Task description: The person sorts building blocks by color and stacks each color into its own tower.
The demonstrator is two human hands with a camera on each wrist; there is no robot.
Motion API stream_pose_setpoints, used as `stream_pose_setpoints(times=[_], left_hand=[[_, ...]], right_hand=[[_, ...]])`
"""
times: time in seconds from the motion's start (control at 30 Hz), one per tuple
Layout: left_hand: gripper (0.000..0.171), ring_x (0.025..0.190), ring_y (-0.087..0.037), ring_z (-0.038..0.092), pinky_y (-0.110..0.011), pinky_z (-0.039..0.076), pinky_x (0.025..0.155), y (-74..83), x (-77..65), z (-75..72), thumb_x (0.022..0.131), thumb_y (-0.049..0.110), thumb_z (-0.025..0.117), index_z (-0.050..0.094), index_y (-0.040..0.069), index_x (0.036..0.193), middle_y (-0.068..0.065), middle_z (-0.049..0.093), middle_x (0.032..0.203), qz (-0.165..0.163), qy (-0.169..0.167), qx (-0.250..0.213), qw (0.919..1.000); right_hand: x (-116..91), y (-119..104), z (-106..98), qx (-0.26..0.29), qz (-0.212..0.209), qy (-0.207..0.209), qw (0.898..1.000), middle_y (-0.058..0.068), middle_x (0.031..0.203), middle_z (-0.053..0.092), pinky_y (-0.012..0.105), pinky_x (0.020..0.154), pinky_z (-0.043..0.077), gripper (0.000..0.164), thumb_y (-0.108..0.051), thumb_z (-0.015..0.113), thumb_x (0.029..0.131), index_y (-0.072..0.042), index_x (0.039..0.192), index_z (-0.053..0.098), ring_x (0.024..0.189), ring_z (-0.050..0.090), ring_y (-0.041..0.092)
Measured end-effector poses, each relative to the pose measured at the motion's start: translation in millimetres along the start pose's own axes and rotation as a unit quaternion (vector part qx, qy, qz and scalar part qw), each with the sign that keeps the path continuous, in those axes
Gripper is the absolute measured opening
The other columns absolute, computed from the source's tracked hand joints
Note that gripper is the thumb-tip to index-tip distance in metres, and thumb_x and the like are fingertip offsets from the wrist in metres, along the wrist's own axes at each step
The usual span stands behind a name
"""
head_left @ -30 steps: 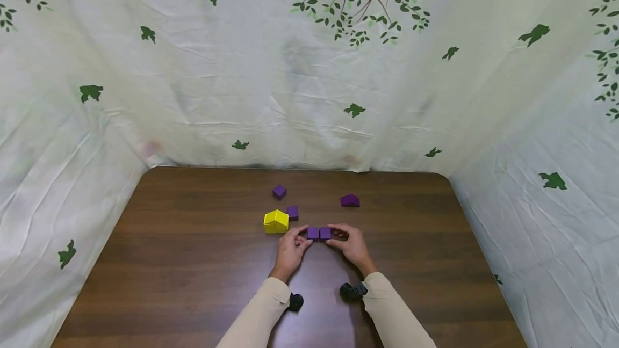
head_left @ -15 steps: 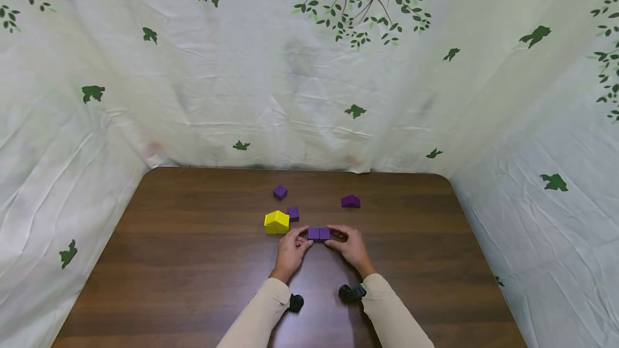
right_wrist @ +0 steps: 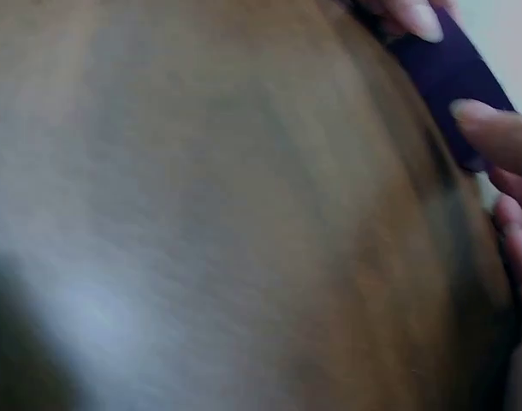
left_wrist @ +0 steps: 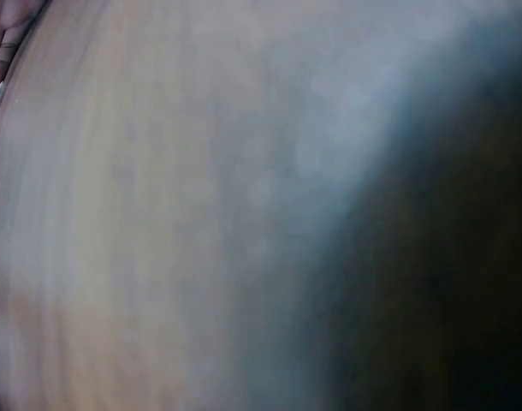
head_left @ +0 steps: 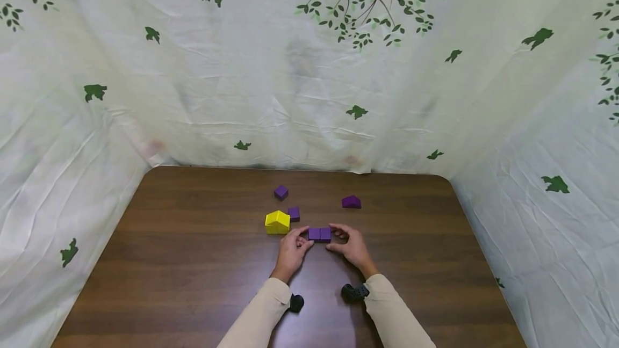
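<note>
Two purple cubes lie side by side on the table, face against face: a left cube (head_left: 314, 234) and a right cube (head_left: 325, 234). My left hand (head_left: 291, 254) pinches the left cube between thumb and index finger. Around the outer end of the right cube, my right hand (head_left: 353, 246) has its thumb and index finger spread, the thumb slightly off the cube's near side. The right wrist view shows the purple cubes (right_wrist: 449, 73) at the top right, between fingertips of both hands. Only a bit of hand shows in the left wrist view's corner.
A yellow house-shaped block group (head_left: 278, 223) stands left of the hands, with a purple cube (head_left: 294, 214) beside it. Farther back are another purple cube (head_left: 281, 193) and a purple wedge-like block (head_left: 351, 202). A white leaf-print curtain (head_left: 290, 95) encloses the brown table (head_left: 193, 273).
The gap between the two cubes has closed as the right cube came left against the other. Since then my right thumb has moved slightly away from the right cube.
</note>
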State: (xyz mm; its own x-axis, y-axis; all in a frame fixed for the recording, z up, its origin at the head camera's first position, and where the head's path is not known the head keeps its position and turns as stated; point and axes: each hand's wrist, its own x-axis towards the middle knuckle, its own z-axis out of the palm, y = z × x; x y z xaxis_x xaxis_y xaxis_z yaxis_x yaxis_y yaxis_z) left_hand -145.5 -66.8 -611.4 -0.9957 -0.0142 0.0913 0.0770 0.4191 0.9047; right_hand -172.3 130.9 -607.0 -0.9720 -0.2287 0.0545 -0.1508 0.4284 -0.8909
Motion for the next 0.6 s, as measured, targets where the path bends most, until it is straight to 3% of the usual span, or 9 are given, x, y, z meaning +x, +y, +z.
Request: stream_pose_setpoints(times=[0.23,0.43,0.6], left_hand=[[0.037,0.072,-0.015,0.06,-0.024,0.051,0.066,-1.2,0.0,-0.6,0.083,0.003,0.073,0.064,-0.002,0.119,-0.01,0.062,0.089,0.005,0.006,-0.012,0.9999],[0.036,0.073,-0.016,0.061,-0.024,0.051,0.066,-3.3,1.2,-0.2,0.083,0.003,0.074,0.065,-0.002,0.118,-0.01,0.063,0.089,0.01,0.007,-0.007,0.9999],[0.036,0.074,-0.018,0.062,-0.024,0.052,0.067,-4.4,0.9,0.3,0.084,0.005,0.073,0.064,-0.002,0.118,-0.011,0.063,0.093,0.013,0.0,-0.011,0.9999]], right_hand=[[18.2,-7.3,-15.2,0.067,-0.005,-0.058,0.996,0.022,0.118,0.064,0.046,0.087,0.048,0.053,-0.003,0.079,0.078,0.006,0.126,0.058,0.103,0.058,0.037],[50.1,-34.5,-20.8,-0.003,-0.031,-0.087,0.996,0.021,0.112,0.066,0.041,0.082,0.05,0.047,-0.01,0.078,0.08,0.006,0.121,0.061,0.099,0.059,0.034],[79.2,-59.8,-13.8,-0.069,-0.027,-0.143,0.987,0.016,0.117,0.065,0.044,0.09,0.048,0.046,-0.013,0.078,0.081,0.002,0.122,0.062,0.106,0.059,0.031]])
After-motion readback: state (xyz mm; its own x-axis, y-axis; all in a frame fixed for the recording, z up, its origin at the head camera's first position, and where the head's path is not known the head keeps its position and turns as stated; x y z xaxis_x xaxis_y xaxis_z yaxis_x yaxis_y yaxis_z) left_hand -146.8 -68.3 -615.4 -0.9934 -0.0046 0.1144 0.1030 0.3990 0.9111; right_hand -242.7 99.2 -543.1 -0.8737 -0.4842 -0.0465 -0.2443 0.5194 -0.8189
